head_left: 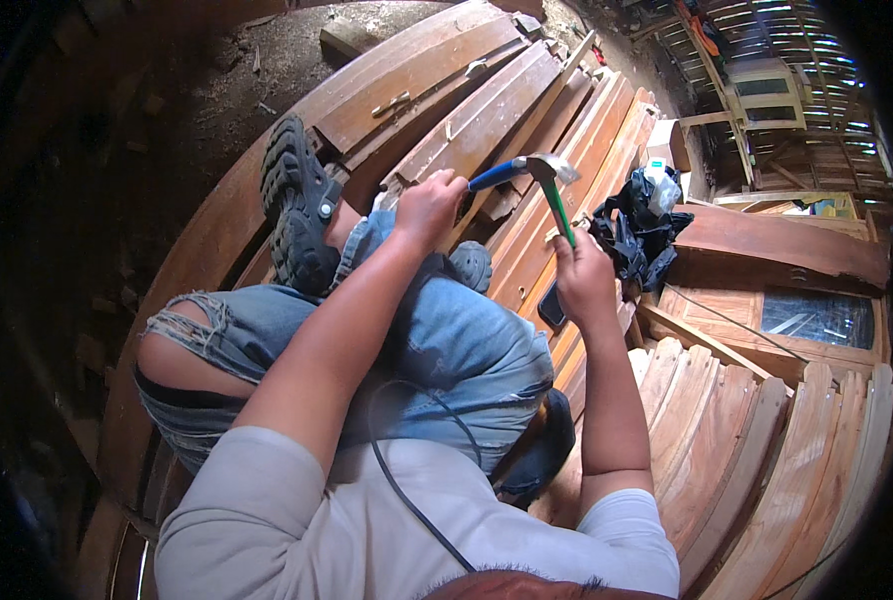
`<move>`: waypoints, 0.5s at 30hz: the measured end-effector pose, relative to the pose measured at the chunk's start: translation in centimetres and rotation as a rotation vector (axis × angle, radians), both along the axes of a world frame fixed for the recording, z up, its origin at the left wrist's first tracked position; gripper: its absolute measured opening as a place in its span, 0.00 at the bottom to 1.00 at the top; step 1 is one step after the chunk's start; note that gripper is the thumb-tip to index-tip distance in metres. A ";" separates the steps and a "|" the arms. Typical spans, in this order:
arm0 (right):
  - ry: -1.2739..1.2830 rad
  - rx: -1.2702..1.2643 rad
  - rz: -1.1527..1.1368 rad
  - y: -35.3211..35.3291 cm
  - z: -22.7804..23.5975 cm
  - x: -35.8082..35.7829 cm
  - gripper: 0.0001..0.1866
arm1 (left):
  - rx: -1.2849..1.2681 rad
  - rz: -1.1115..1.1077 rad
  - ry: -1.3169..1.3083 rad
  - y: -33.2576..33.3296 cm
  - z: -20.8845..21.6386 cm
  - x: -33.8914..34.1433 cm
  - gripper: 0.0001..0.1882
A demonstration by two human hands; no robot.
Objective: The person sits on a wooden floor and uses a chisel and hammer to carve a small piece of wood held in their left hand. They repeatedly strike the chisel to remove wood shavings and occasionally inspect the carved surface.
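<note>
My left hand (432,212) is closed around the lower end of a blue-handled chisel (497,176), above the wood by my knee. Its blade is hidden behind the fingers, and the handle slants up to the right. In my right hand (585,275) is a claw hammer (555,205) with a green handle, gripped low. The hammer's metal head meets the top end of the chisel handle, or is very close to it; I cannot tell which. Below both hands lie long brown wooden boards (472,125).
A dark phone (552,305) lies on the boards beside my knee. A black plastic bag (639,228) sits right of the hammer. Stacked curved planks (707,420) and a wooden panel with glass (817,318) are on the right. My sandalled foot (302,210) rests at left.
</note>
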State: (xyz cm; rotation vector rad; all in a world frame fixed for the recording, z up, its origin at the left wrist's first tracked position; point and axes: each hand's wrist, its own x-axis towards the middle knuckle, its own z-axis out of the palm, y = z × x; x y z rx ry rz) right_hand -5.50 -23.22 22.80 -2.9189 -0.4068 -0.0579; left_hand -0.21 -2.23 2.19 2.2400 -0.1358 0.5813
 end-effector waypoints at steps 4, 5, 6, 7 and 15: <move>0.032 0.453 -0.223 -0.6 1.2 0.8 0.21 | -0.011 -0.011 0.029 0.2 0.5 -0.6 0.02; 0.027 0.432 -0.256 -1.1 0.4 0.6 0.23 | -0.011 -0.022 0.031 0.3 0.9 0.0 0.02; 0.038 0.193 -0.188 -0.9 0.1 0.6 0.23 | -0.013 -0.018 0.036 0.4 0.9 0.3 0.02; 0.047 -0.046 -0.122 -0.6 0.3 0.6 0.23 | -0.016 -0.013 0.042 0.2 0.7 0.2 0.02; -0.040 -0.007 0.008 0.4 -0.2 0.8 0.24 | 0.007 0.008 0.069 0.3 -0.1 0.1 0.03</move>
